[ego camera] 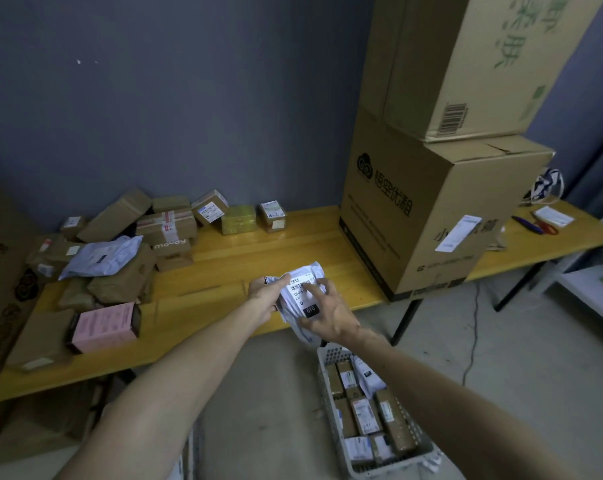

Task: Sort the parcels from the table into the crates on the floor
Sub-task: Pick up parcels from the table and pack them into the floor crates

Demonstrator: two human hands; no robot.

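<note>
Grips white parcel [310, 270] with left hand [263, 296] over near bench [258, 251] edge; rests spread right hand [326, 315] on label, covering lower part. Crate [328, 356] below, cut off.

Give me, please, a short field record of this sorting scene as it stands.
held item: white parcel, over the table front edge
left hand: grips the parcel's left edge
right hand: fingers spread over its label
table: pink box and parcel pile at left, stacked cartons at right
crate: on the floor below, already holding parcels

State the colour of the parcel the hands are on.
White parcel, black 010 tag; head view.
</note>
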